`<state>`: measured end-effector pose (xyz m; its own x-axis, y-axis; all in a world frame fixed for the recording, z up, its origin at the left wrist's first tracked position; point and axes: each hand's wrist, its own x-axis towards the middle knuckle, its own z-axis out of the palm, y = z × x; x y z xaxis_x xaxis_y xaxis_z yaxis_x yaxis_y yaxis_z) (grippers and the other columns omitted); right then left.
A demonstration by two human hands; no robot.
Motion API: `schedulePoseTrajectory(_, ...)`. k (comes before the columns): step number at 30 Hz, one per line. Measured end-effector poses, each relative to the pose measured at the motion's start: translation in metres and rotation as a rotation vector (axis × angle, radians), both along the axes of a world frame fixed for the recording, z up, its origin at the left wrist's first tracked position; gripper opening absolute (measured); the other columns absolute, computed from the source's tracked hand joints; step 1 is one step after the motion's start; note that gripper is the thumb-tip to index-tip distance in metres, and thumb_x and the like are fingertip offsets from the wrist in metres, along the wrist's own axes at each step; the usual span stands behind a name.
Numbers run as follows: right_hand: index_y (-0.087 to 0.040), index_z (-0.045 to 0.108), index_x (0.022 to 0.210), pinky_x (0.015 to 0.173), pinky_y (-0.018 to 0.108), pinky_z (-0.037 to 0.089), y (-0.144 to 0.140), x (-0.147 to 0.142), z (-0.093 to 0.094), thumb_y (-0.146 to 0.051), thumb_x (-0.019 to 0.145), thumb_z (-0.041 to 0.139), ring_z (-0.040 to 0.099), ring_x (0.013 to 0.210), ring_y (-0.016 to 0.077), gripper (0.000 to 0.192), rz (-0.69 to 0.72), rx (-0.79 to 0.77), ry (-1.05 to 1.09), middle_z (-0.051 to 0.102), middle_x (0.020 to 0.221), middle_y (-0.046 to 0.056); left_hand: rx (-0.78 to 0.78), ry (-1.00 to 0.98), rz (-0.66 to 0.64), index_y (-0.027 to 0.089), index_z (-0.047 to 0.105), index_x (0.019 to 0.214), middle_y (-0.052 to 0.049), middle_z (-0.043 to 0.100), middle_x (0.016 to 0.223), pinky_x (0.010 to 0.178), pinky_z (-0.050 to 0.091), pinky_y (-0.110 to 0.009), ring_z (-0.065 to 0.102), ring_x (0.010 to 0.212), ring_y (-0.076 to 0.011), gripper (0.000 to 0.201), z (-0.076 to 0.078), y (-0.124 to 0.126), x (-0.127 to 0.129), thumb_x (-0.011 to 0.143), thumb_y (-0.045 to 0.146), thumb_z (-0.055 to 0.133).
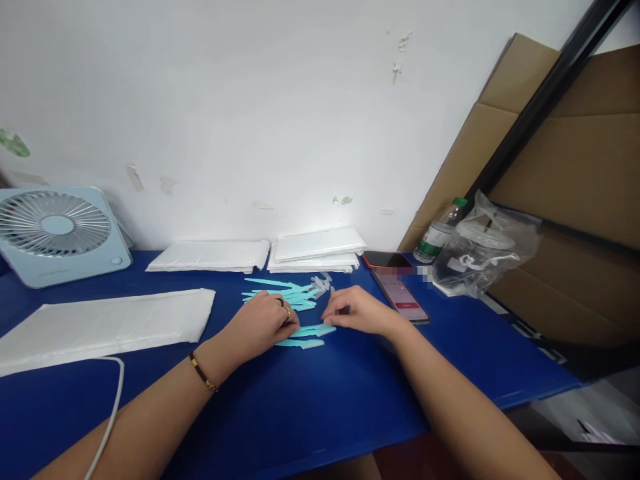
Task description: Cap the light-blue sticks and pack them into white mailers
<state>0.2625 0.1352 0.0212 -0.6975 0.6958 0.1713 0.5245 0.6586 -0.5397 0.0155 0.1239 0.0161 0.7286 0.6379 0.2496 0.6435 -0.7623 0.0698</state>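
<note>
My left hand (267, 321) is closed around the handle of a turquoise eyebrow razor (315, 331), held low over the blue table. At the razor's blade end, my right hand (357, 311) has thumb and forefinger pinched together; they touch the tip, and a small clear cap there is hard to make out. Just below lies another turquoise razor (306, 344), its handle partly hidden by my left hand. Beyond my hands is a loose heap of turquoise razors (295, 291). Several small translucent caps (321, 285) lie at the right of that heap.
White padded packets (315, 244) lie along the wall, with a larger one (107, 325) at left. A fan (60, 230) stands far left; a white cable (116, 393) crosses my left forearm. At right are phones (404, 293), a bottle (439, 233) and a bagged cup (483, 250).
</note>
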Motion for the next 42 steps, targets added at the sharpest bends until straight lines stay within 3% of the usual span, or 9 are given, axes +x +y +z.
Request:
schedulePoseTrajectory(4,-0.02,0.068,0.095,0.078,0.027,0.046,0.016,0.018,-0.004,-0.015,0.082,0.051,0.06,0.085,0.0155,0.022,-0.202,0.202,0.023,0.064,0.094,0.006,0.03,0.007,0.12,0.026,0.066,0.087,0.0,0.066,0.087,0.07,0.033,-0.028,0.054,0.086,-0.0169,0.019,-0.002,0.01,-0.009,0.085,0.033,0.049)
schedulePoseTrajectory(7,-0.021,0.067,0.099,0.083,0.03,0.044,0.028,0.023,-0.011,-0.011,0.08,0.053,0.058,0.092,0.0172,0.027,-0.19,0.256,-0.044,0.062,0.1,0.007,0.074,0.034,0.176,0.026,0.067,0.088,-0.001,0.065,0.091,0.069,0.032,-0.029,0.053,0.087,-0.017,0.018,-0.005,0.017,-0.015,0.084,0.031,0.05)
schedulePoseTrajectory(11,-0.019,0.069,0.087,0.073,0.027,0.044,0.03,0.019,-0.014,-0.02,0.081,0.057,0.058,0.078,0.0154,0.014,-0.161,0.204,-0.102,0.063,0.085,0.005,0.092,0.058,0.166,0.025,0.067,0.083,-0.001,0.065,0.085,0.068,0.031,-0.029,0.052,0.085,-0.0169,0.017,-0.008,0.019,-0.015,0.084,0.028,0.05)
schedulePoseTrajectory(18,-0.018,0.069,0.082,0.062,0.023,0.042,0.022,0.019,-0.012,-0.033,0.079,0.059,0.057,0.069,0.0129,0.019,-0.237,-0.024,0.002,0.064,0.081,0.004,0.119,0.053,0.16,0.023,0.066,0.076,-0.002,0.064,0.079,0.064,0.028,-0.03,0.049,0.08,-0.0169,0.022,-0.009,0.02,-0.014,0.086,0.03,0.048)
schedulePoseTrajectory(21,-0.018,0.071,0.084,0.061,0.023,0.042,0.021,0.02,-0.013,-0.035,0.075,0.064,0.057,0.068,0.013,0.02,-0.251,-0.025,0.014,0.065,0.081,0.004,0.117,0.061,0.154,0.022,0.065,0.073,-0.002,0.064,0.074,0.065,0.028,-0.03,0.05,0.078,-0.0171,0.023,-0.009,0.019,-0.013,0.086,0.029,0.048)
schedulePoseTrajectory(28,-0.019,0.072,0.085,0.058,0.022,0.043,0.016,0.012,-0.012,-0.037,0.076,0.063,0.058,0.066,0.012,0.021,-0.083,-0.072,0.026,0.064,0.079,0.004,0.068,0.021,0.133,0.021,0.065,0.071,-0.001,0.064,0.072,0.068,0.031,-0.03,0.052,0.081,-0.0176,0.019,-0.008,0.015,-0.009,0.084,0.026,0.051)
schedulePoseTrajectory(37,-0.019,0.071,0.082,0.06,0.022,0.043,0.008,-0.016,-0.018,-0.034,0.077,0.063,0.059,0.068,0.013,0.018,-0.066,0.015,0.06,0.064,0.076,0.003,-0.033,-0.011,0.134,0.02,0.065,0.074,-0.001,0.065,0.072,0.066,0.032,-0.029,0.054,0.079,-0.0176,0.019,-0.007,0.008,0.003,0.083,0.033,0.054)
schedulePoseTrajectory(40,-0.02,0.071,0.082,0.062,0.023,0.043,0.008,-0.014,-0.014,-0.033,0.078,0.063,0.059,0.07,0.0134,0.017,-0.039,0.008,0.043,0.064,0.076,0.003,-0.039,-0.02,0.128,0.021,0.065,0.075,-0.001,0.065,0.073,0.066,0.032,-0.029,0.054,0.08,-0.0175,0.02,-0.007,0.007,0.002,0.083,0.035,0.053)
schedulePoseTrajectory(42,-0.019,0.071,0.085,0.064,0.023,0.044,0.011,-0.006,-0.013,-0.031,0.08,0.06,0.059,0.072,0.0138,0.016,-0.097,0.038,0.049,0.065,0.079,0.004,-0.029,-0.032,0.125,0.022,0.066,0.081,-0.001,0.065,0.076,0.067,0.033,-0.029,0.054,0.083,-0.0175,0.021,-0.007,0.009,-0.001,0.083,0.038,0.052)
